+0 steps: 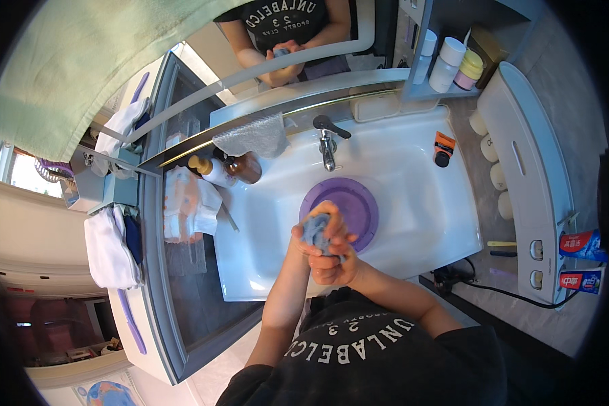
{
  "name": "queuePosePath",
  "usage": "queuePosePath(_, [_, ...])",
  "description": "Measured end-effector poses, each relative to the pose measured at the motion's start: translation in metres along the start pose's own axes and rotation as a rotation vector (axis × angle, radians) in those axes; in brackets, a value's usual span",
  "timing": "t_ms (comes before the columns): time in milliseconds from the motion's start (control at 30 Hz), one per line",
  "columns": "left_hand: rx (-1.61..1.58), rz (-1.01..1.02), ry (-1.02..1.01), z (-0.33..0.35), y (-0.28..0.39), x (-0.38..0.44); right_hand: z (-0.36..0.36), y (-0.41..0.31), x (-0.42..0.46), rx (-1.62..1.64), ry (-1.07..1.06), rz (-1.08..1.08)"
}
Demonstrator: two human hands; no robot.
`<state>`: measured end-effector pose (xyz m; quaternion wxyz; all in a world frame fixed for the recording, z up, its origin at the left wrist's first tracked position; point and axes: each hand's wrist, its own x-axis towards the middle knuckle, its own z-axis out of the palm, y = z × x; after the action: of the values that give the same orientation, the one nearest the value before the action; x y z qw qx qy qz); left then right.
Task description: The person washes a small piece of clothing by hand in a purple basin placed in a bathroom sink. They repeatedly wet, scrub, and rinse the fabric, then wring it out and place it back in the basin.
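A wet-looking blue cloth point(314, 234) is bunched into a small ball between my two hands. My left hand point(336, 223) wraps its far and left sides, fingers curled over it. From the near side, my right hand point(330, 268) grips the same cloth with bent fingers. Both hands are held above the near left part of a round purple basin point(364, 238), which they partly hide. The basin stands in a white sink point(416, 213). Beyond it is a chrome faucet point(328, 149) with a dark lever; I cannot tell whether water runs.
A pump bottle point(214, 171) and a brown bottle point(246, 168) stand at the sink's back left, beside a grey cloth point(254, 136). Tissue packs point(182, 208) lie left. An orange tube point(444, 144) rests at right, near a wall-mounted holder point(533, 177) and a black cord point(507, 299).
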<state>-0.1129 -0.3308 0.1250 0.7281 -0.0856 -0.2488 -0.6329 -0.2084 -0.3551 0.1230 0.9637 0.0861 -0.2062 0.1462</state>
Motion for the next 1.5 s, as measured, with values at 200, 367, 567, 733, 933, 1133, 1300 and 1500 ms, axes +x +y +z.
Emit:
queuePosePath(200, [0.867,-0.497,0.549,0.039,0.033,0.014,-0.008,-0.013,-0.015,-0.438,0.664,0.067])
queuePosePath(367, [1.397,-0.615,0.617,0.006,0.017,-0.016,-0.064,-0.006,-0.033,-1.062,1.012,0.12])
queuePosePath(567, [1.97,-0.518,0.77,-0.061,-0.002,-0.031,-0.129,-0.027,-0.038,-1.878,1.153,0.315])
queuePosePath(733, [2.093,-0.43,0.817,-0.098,-0.012,-0.039,-0.18,-0.04,-0.06,-2.048,1.147,0.253])
queuePosePath(933, [1.019,-0.483,0.964,-0.097,0.029,-0.066,-0.058,-0.054,-0.036,-1.225,1.191,0.392])
queuePosePath(1133, [0.515,-0.243,1.175,-0.025,0.034,-0.06,-0.045,-0.053,-0.062,-1.193,1.165,-0.083])
queuePosePath(1300, [0.89,0.105,1.149,-0.024,0.021,-0.083,-0.045,-0.05,-0.065,-1.273,1.132,-0.139])
queuePosePath(1500, [1.018,0.436,1.287,0.018,0.019,-0.071,-0.017,-0.038,-0.054,-1.391,1.035,-0.448])
